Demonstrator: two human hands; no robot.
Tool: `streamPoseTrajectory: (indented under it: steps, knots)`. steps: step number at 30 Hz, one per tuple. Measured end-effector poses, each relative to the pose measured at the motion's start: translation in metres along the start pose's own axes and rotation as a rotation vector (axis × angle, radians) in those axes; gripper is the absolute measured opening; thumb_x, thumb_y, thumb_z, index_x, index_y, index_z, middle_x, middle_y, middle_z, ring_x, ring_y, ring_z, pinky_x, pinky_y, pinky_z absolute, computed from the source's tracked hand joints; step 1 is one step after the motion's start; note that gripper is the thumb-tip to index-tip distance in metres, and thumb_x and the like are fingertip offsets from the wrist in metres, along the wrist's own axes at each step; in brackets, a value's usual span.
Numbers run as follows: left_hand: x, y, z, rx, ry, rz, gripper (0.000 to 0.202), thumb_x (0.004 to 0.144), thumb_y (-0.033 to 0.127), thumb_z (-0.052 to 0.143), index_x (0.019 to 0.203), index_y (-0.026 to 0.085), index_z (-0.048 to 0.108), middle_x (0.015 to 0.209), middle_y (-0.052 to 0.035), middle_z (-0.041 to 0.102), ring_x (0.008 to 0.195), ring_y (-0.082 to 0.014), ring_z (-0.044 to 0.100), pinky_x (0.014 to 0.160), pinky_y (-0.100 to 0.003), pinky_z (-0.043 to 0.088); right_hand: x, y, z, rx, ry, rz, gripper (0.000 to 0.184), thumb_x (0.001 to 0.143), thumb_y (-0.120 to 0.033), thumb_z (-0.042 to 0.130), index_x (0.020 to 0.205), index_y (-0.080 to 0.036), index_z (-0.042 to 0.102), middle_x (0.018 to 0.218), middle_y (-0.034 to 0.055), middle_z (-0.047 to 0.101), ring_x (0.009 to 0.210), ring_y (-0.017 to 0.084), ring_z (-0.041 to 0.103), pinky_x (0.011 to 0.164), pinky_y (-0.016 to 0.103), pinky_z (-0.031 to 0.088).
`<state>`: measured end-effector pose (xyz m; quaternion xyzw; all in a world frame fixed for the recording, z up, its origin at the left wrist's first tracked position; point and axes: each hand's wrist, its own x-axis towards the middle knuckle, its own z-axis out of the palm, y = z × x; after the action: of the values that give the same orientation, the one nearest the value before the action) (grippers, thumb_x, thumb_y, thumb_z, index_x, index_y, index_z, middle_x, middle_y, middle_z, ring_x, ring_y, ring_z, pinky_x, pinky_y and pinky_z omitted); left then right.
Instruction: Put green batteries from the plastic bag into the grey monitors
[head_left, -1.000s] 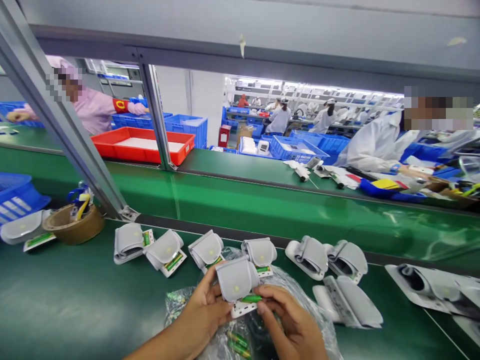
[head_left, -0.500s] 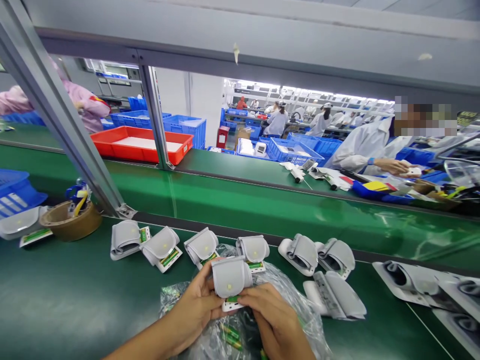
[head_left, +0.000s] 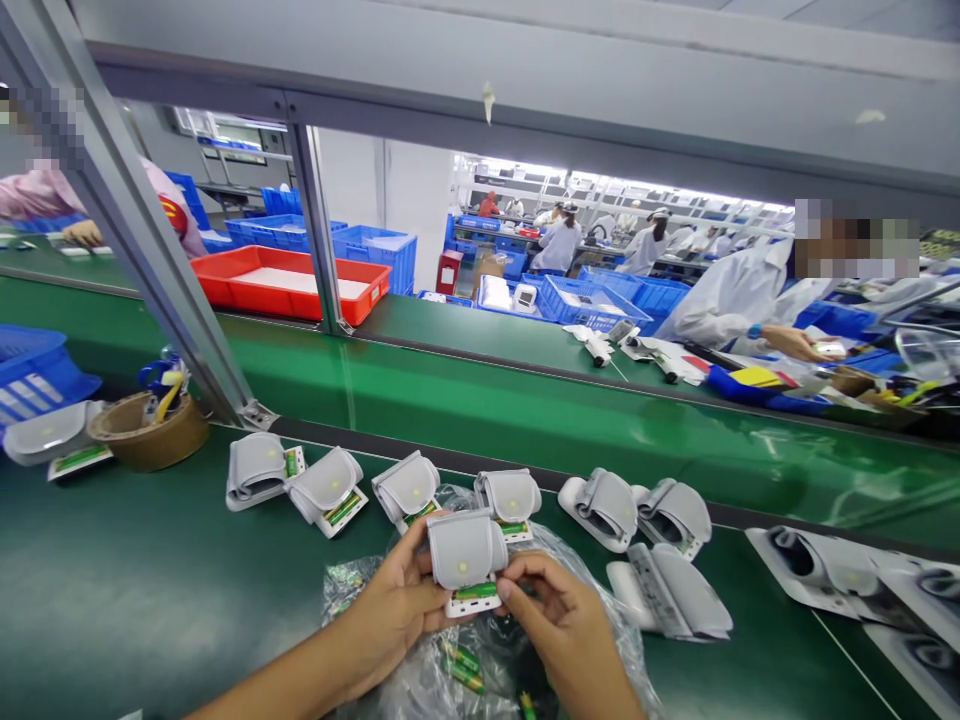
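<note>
Green battery [head_left: 475, 591], label unreadable, between left hand [head_left: 397, 610] and right hand [head_left: 559, 625].

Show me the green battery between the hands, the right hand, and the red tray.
Green battery [head_left: 476, 591]: head view, on its exposed side.
Right hand [head_left: 559, 622]: head view, on the back of the hand.
Red tray [head_left: 285, 308]: head view, on its front wall.

Green conveyor belt [head_left: 112, 570] at the work line
Grey cuff units [head_left: 409, 487] lie in a row, near a clear plastic bag [head_left: 349, 590] and a brown tape roll [head_left: 148, 440].
</note>
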<state>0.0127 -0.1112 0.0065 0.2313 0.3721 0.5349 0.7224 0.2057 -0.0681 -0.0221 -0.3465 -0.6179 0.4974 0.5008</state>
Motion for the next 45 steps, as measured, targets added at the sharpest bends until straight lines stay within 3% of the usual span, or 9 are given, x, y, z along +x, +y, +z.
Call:
streamPoseTrajectory:
  steps: [8,14,18,26,29,32,35,40,45]
  knots:
    - [-0.001,-0.003,-0.005,-0.011,-0.024,0.003,0.090,0.063,0.013,0.088,0.140,0.026,0.042,0.149,-0.0140,0.056,0.124,-0.0298,0.067,0.096,-0.039,0.059,0.003,-0.003,-0.002,-0.024,-0.032,0.027,0.032,0.084,-0.048,0.082,0.077,-0.017,0.077,0.080,0.0111,0.070,0.074,0.019,0.069,0.066,0.025,0.059]
    - [-0.001,-0.002,-0.005,-0.047,0.007,0.005,0.091,0.064,0.013,0.088,0.142,0.027,0.043,0.152,-0.0150,0.053,0.122,-0.0305,0.068,0.098,-0.041,0.059,-0.003,-0.001,-0.002,-0.036,-0.117,-0.010,0.021,0.089,-0.040,0.079,0.098,-0.021,0.081,0.103,0.0121,0.067,0.085,0.021,0.072,0.070,0.029,0.064]
    - [-0.003,-0.002,-0.004,-0.034,0.017,0.002,0.090,0.061,0.010,0.087,0.139,0.027,0.045,0.153,-0.0138,0.052,0.125,-0.0297,0.066,0.097,-0.039,0.059,-0.004,-0.002,-0.003,-0.121,-0.136,-0.049,0.017,0.092,-0.039,0.075,0.097,-0.023,0.081,0.100,0.0106,0.067,0.081,0.019,0.071,0.066,0.026,0.062]
    - [-0.001,-0.006,-0.006,-0.003,0.020,0.012,0.095,0.063,0.018,0.089,0.143,0.027,0.037,0.153,-0.0151,0.052,0.125,-0.0290,0.065,0.102,-0.042,0.057,-0.016,0.006,-0.006,-0.006,0.092,0.004,0.027,0.097,-0.044,0.070,0.109,-0.020,0.068,0.103,0.0130,0.075,0.083,0.021,0.074,0.072,0.029,0.063]
    - [-0.001,-0.007,-0.006,0.003,0.017,0.011,0.093,0.063,0.016,0.087,0.141,0.027,0.039,0.149,-0.0141,0.055,0.121,-0.0273,0.066,0.098,-0.041,0.058,-0.021,0.012,-0.009,0.022,0.099,-0.005,0.026,0.100,-0.045,0.063,0.108,-0.020,0.064,0.104,0.0132,0.075,0.085,0.023,0.075,0.075,0.034,0.065]
    - [-0.002,-0.006,-0.005,0.003,0.021,0.008,0.090,0.061,0.015,0.085,0.139,0.026,0.042,0.146,-0.0135,0.057,0.118,-0.0267,0.067,0.096,-0.039,0.058,-0.021,0.010,-0.009,0.014,0.119,-0.082,0.022,0.104,-0.042,0.058,0.109,-0.022,0.066,0.091,0.0077,0.072,0.067,0.019,0.072,0.058,0.029,0.062]
    - [-0.002,-0.004,-0.004,0.013,0.017,0.003,0.085,0.062,0.013,0.084,0.136,0.026,0.045,0.148,-0.0125,0.056,0.119,-0.0266,0.068,0.094,-0.037,0.059,-0.017,-0.003,-0.007,-0.232,0.072,-0.259,0.022,0.103,-0.029,0.059,0.121,-0.025,0.071,0.094,0.0071,0.068,0.058,0.014,0.066,0.044,0.022,0.055]
    - [-0.002,-0.002,-0.002,0.008,0.009,0.008,0.083,0.062,0.012,0.084,0.135,0.025,0.046,0.146,-0.0140,0.058,0.119,-0.0286,0.068,0.096,-0.039,0.059,-0.009,-0.023,-0.004,-0.645,-0.044,-0.681,0.027,0.095,-0.012,0.068,0.120,-0.024,0.072,0.101,0.0070,0.073,0.091,0.018,0.074,0.081,0.026,0.064]
    - [-0.003,-0.001,-0.002,-0.025,0.015,0.001,0.084,0.062,0.009,0.083,0.136,0.026,0.046,0.144,-0.0138,0.060,0.119,-0.0302,0.068,0.097,-0.044,0.058,-0.009,-0.016,-0.003,-0.482,-0.028,-0.513,0.027,0.094,-0.013,0.068,0.117,-0.026,0.072,0.107,0.0076,0.072,0.090,0.017,0.074,0.076,0.024,0.065]
